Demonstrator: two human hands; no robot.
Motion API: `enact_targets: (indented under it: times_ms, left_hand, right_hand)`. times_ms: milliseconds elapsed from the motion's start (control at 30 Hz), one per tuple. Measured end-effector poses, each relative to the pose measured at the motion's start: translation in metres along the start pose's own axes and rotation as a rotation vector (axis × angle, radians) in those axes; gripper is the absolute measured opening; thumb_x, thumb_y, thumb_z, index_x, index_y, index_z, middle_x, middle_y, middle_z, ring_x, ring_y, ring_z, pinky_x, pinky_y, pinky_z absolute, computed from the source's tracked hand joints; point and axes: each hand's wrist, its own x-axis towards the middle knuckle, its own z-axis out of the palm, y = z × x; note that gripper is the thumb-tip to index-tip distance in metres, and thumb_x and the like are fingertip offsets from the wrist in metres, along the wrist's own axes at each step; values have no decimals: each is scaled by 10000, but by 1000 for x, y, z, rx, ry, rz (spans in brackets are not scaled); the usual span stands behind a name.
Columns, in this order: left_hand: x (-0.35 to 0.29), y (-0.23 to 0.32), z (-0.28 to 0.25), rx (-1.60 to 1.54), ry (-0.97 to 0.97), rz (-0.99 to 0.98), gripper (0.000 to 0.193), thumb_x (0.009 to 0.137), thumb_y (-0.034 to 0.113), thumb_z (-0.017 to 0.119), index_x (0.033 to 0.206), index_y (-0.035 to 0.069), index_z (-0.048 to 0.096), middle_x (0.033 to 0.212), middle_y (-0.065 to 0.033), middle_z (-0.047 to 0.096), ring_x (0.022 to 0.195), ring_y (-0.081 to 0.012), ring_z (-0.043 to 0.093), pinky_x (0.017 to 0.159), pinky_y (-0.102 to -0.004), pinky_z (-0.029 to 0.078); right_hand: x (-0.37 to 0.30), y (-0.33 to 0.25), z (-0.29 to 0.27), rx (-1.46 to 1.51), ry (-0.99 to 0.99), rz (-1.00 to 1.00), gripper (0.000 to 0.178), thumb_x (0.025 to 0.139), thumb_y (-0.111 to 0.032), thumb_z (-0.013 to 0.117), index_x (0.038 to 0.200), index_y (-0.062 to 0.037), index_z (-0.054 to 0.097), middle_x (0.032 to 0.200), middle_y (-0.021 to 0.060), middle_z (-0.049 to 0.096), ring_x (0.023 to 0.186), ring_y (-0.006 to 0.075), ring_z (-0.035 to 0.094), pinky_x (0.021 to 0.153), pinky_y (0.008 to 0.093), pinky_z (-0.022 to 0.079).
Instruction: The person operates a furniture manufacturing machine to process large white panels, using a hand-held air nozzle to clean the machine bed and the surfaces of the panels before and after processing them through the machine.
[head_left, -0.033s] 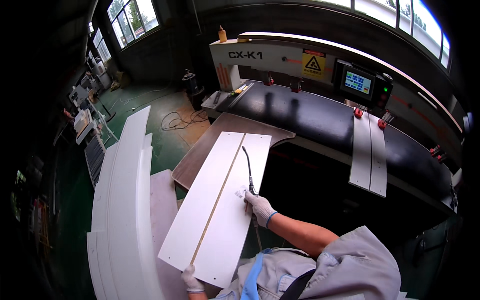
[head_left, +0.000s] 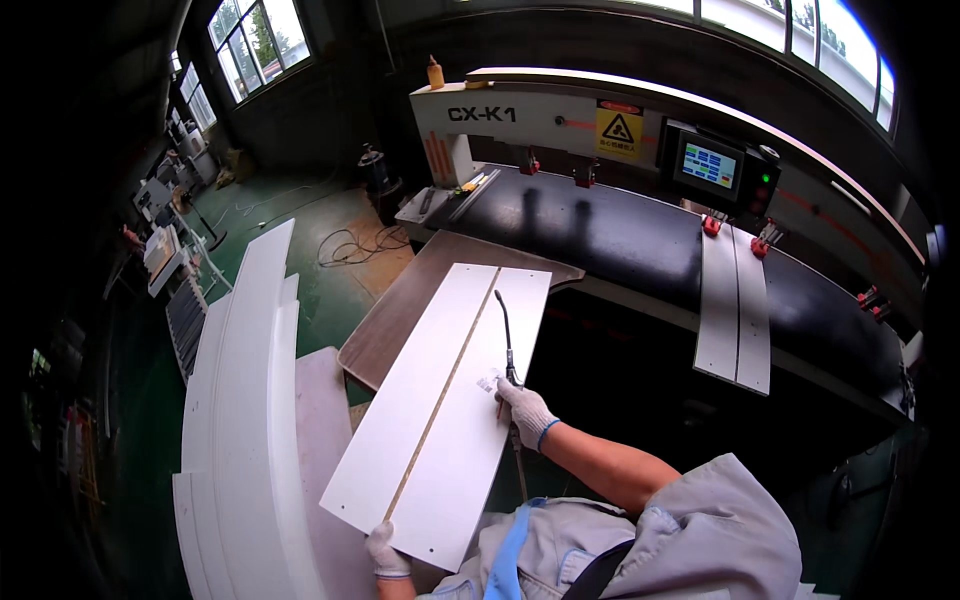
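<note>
My left hand (head_left: 388, 551), in a white knit glove, grips the near edge of a long white board (head_left: 400, 425), beside the end of its groove. The groove runs lengthwise and looks brownish; small dark holes sit near the corners. Gloved too, my right hand (head_left: 527, 412) is closed around an air blow gun (head_left: 509, 352) with a thin, bent dark nozzle. The nozzle lies over the board, pointing toward its far end. A hose runs from the gun down toward my body. Next to the right fingers a small label (head_left: 489, 381) shows on the board.
Under the board's far part is a brown tabletop (head_left: 395, 315). Long white panels (head_left: 240, 430) are stacked at left. Across from me stands a machine with a black bed (head_left: 600, 225), red-footed clamps, a lit screen (head_left: 708, 165) and another grooved white board (head_left: 718, 310).
The board and the blow gun have shifted slightly to the right, together with both hands. The background has slid a little left in the view. Both grips stay the same.
</note>
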Motion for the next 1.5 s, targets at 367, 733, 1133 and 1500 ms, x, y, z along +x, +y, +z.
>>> enact_targets:
  times_ms: [367, 733, 1133, 1500]
  left_hand:
    - [202, -102, 183, 75, -27, -268, 447, 926, 155, 651, 1297, -89, 598, 1225, -200, 679, 1095, -353, 694, 980, -475, 570]
    - [446, -165, 306, 790, 5, -561, 355, 1002, 325, 665, 1093, -18, 652, 855, -139, 677, 580, -241, 636, 387, -349, 464]
    - [557, -193, 389, 976, -78, -631, 284, 1006, 246, 606, 991, -37, 598, 690, -143, 616, 423, -217, 546, 332, -347, 396]
    - [566, -180, 394, 1131, -233, -681, 335, 1001, 293, 627, 924, -33, 638, 655, -139, 637, 423, -219, 567, 362, -364, 420]
  right_hand:
    - [212, -97, -138, -18, 224, -119, 507, 1033, -557, 561, 734, -149, 597, 587, -3, 517, 457, 139, 426, 457, 321, 360]
    - [293, -163, -161, -106, 211, 152, 465, 990, -500, 602, 968, -36, 635, 785, 81, 646, 672, 200, 670, 498, 335, 512]
    - [231, -174, -279, -163, 533, 68, 414, 1007, -447, 563, 898, -52, 626, 741, 83, 683, 522, 158, 600, 470, 311, 451]
    - [155, -205, -296, -228, 797, 56, 387, 990, -433, 578, 852, -72, 602, 655, 59, 629, 447, 137, 517, 416, 325, 407]
